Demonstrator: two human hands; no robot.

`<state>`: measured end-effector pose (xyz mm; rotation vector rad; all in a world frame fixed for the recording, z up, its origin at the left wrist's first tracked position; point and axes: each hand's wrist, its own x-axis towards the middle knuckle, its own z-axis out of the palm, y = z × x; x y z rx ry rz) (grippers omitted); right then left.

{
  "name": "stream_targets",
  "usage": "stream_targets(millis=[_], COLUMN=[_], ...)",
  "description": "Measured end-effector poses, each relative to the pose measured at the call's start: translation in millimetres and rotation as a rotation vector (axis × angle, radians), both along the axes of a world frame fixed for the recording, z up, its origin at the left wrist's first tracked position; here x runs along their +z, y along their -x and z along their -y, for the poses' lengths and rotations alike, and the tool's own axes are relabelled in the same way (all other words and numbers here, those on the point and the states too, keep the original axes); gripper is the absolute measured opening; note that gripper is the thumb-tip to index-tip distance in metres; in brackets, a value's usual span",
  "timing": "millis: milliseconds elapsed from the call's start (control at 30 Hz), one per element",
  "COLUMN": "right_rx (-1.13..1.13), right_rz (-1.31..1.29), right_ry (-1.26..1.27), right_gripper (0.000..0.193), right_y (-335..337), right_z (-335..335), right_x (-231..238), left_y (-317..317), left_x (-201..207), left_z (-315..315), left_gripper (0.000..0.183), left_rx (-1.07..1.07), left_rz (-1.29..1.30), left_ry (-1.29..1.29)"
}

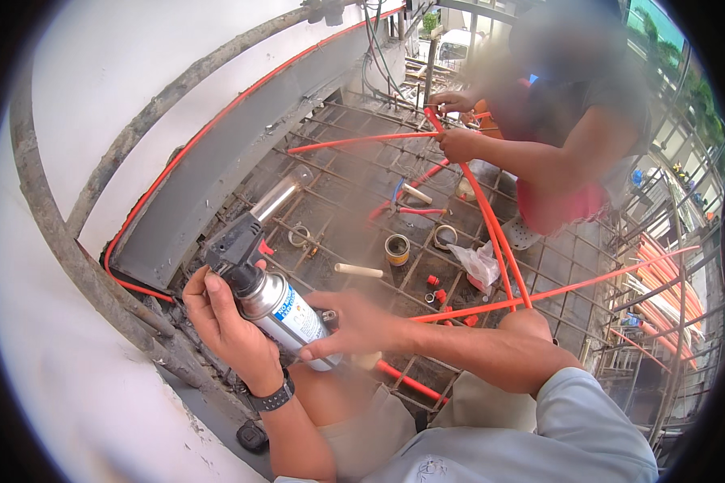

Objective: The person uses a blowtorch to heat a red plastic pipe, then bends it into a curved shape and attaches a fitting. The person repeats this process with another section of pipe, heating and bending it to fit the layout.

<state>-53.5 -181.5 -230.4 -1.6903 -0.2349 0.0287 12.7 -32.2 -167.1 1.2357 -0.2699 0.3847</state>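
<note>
A blowtorch, with a black head and a clear-looking metal tube, is mounted on a silver gas canister with a blue and white label. It tilts up and away to the far left. My left hand, a dark watch on its wrist, has its fingers closed at the back of the torch head, by the knob. My right hand grips the canister from the right, thumb along its lower side. A small metallic piece shows by the right fingers; its kind is unclear. A red trigger sits under the torch head.
Opposite, a co-worker holds crossing orange conduit pipes. A rebar grid spans the floor. Among its bars lie an open tin, a cream pipe piece, red fittings and a plastic bag. A metal bar runs along my left.
</note>
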Motion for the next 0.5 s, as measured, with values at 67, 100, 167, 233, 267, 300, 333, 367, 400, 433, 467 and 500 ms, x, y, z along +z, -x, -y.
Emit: stream_targets(millis=[67, 100, 167, 233, 267, 300, 333, 367, 400, 433, 467, 500], right_rx=[-0.021, -0.015, -0.012, -0.018, 0.007, 0.030, 0.056, 0.073, 0.056, 0.057, 0.060, 0.069], right_rz=[0.010, 0.012, 0.030, 0.072, 0.056, 0.051, 0.049, 0.050, 0.063, 0.067, 0.065, 0.052], right_ry=[-0.005, -0.005, 0.000, -0.060, -0.060, -0.082, -0.118, -0.098, -0.096, -0.092, -0.090, -0.092], right_gripper=[0.080, 0.080, 0.078, 0.076, 0.074, 0.073, 0.071, 0.064, 0.062, 0.060, 0.058, 0.056], right_y=[-2, 0, 3, 8, 11, 14, 17, 18, 18, 19, 21, 23], right_z=[-13, -19, -33, -45, -50, -55, -61, -64, -67, -69, -72, -75], right_x=[3, 5, 8, 9, 8, 8, 8, 8, 8, 8, 9, 12], left_y=[0, 1, 4, 12, 14, 16, 19, 22, 24, 27, 31, 33], left_x=[4, 9, 19, 29, 32, 35, 37, 37, 36, 34, 34, 35], left_z=[-9, -15, -29, -43, -49, -54, -60, -63, -66, -69, -73, -78], left_gripper=[0.032, 0.033, 0.035, 0.040, 0.050, 0.050, 0.050, 0.049, 0.049, 0.049, 0.049, 0.050], left_rx=[0.054, 0.103, 0.088, 0.100, 0.135, 0.148, 0.185, 0.179, 0.201, 0.211, 0.235, 0.248], left_rz=[0.037, -0.002, -0.020, -0.039, -0.080, -0.093, -0.130, -0.110, -0.114, -0.124, -0.119, -0.114], left_ry=[-0.001, -0.034, -0.083, -0.184, -0.241, -0.253, -0.285, -0.298, -0.312, -0.335, -0.317, -0.306])
